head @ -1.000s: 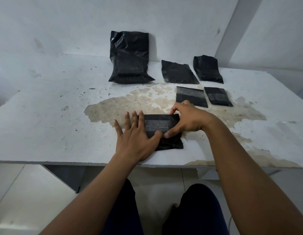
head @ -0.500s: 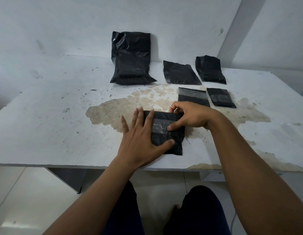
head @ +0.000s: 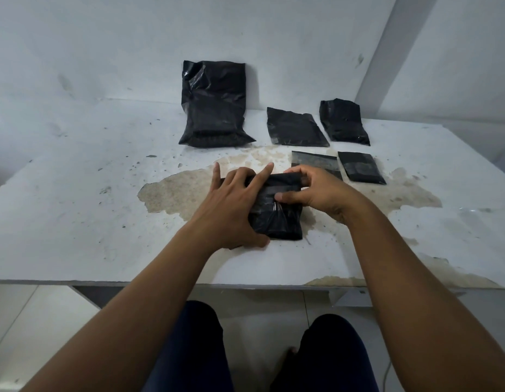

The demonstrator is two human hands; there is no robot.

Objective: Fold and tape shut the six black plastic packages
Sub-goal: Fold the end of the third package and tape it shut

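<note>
A small black plastic package [head: 276,219] lies near the middle of the white table [head: 76,216], folded, with clear tape shining across it. My left hand [head: 234,205] holds its left side, thumb at the near edge and fingers over the top. My right hand [head: 316,193] grips its far right corner, fingers curled over the top edge and thumb pressing the front. A large black package [head: 214,106] leans on the wall. Two medium packages [head: 296,127] [head: 344,123] lie at the back right, and two small flat ones [head: 316,162] [head: 360,168] sit just behind my right hand.
A brown patch of worn surface [head: 172,193] spreads across the table's middle and right. The wall [head: 132,46] stands right behind the table. My knees [head: 194,343] show below the near table edge.
Both hands have closed round the package and turned it, lifting its far edge. My left hand went from lying flat beside it to gripping it. The camera has tilted slightly.
</note>
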